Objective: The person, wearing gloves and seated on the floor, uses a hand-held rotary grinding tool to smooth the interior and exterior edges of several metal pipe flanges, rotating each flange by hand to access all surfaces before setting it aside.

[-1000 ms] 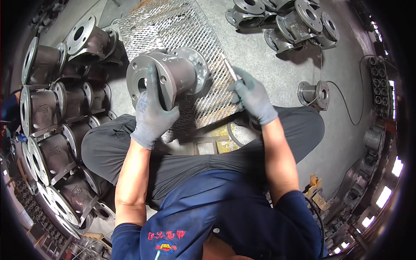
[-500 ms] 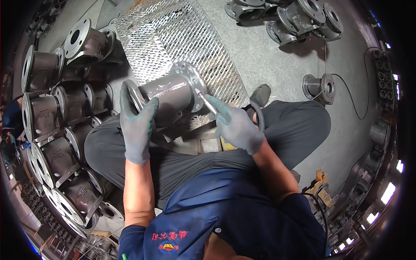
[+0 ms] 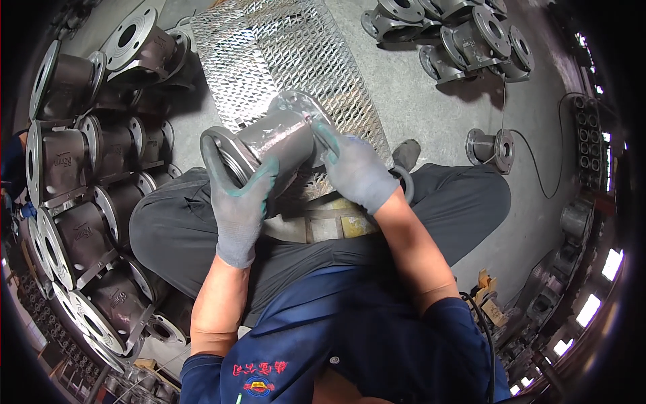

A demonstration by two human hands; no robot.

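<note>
A grey flanged metal casting (image 3: 274, 140), a short pipe body with a round flange at each end, lies tilted in front of me above my lap. My gloved left hand (image 3: 243, 198) is closed around its nearer left flange, thumb along the body and fingers at the opening. At the far right flange, my gloved right hand (image 3: 358, 168) is closed on a slim pen-shaped tool. Only the tool's pinkish tip (image 3: 308, 118) shows clearly, close to where body and flange meet; my fingers cover most of the shaft.
Similar flanged castings (image 3: 62, 160) are stacked along my left, and another group (image 3: 464, 47) stands at the far right. A single casting (image 3: 490, 149) with a dark cable sits on the floor. Beyond my hands lies a metal mesh plate (image 3: 316, 60). A grey hose (image 3: 406, 183) curves beside my right wrist.
The casting and my left hand have shifted slightly right in view. My right hand has turned and come closer to the far flange, hiding the tool's shaft.
</note>
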